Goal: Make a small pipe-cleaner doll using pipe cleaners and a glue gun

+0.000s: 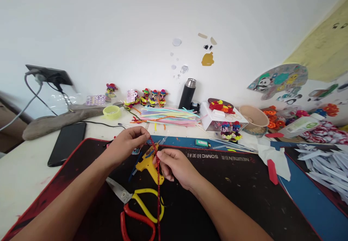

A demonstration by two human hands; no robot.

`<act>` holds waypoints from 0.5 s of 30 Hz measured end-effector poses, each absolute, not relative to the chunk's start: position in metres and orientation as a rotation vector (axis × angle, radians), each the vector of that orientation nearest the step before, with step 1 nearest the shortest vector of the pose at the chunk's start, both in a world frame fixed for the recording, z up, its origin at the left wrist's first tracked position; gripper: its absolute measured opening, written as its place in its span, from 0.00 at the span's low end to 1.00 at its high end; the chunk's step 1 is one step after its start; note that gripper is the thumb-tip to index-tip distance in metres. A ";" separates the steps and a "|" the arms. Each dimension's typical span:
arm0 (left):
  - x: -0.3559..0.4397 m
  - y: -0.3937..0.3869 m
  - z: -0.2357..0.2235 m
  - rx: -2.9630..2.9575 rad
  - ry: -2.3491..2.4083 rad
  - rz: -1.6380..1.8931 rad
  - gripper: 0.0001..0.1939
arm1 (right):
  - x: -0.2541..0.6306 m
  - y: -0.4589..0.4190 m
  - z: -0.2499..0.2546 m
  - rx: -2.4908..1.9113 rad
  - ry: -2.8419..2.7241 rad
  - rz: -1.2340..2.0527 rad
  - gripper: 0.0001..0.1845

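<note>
A thin red glittery pipe cleaner [158, 197] runs between my hands and hangs down toward the near edge of the view. My left hand [132, 139] pinches its upper end. Lower along the same strand, my right hand [174, 164] grips it between thumb and fingers. Behind and below the hands lies a yellow glue gun [148, 166] on the black mat [217, 197]. Nearer to me, scissors [136, 201] with one yellow and one red handle rest on the mat, the strand crossing in front of them.
Pastel pipe cleaners [168, 117] lie in a pile at the back, near small figures [153, 97] and a black thermos [187, 94]. A phone [67, 144] is on the left. White paper strips [326, 164] are heaped at right, beyond a white tissue [274, 157].
</note>
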State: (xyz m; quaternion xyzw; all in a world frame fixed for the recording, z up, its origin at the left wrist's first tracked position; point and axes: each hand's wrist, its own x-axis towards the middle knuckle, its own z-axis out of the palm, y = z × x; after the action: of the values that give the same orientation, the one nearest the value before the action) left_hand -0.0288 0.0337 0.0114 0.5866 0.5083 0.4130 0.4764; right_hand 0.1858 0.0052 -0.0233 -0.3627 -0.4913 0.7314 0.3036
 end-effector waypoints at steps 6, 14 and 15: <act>-0.029 0.034 0.012 1.444 1.236 1.015 0.22 | 0.185 0.005 -0.023 -0.992 -1.310 1.936 0.28; -0.029 0.033 0.014 1.506 1.239 0.964 0.23 | 0.185 0.004 -0.025 -1.042 -1.364 1.899 0.26; -0.028 0.033 0.014 1.507 1.238 0.960 0.23 | 0.185 0.004 -0.024 -1.044 -1.374 1.896 0.26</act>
State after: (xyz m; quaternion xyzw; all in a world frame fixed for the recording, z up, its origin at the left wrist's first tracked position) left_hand -0.0284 0.0331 0.0143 0.6136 0.5043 0.3908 0.4652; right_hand 0.1846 0.0042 -0.0242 -0.3904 -0.5136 0.7089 0.2851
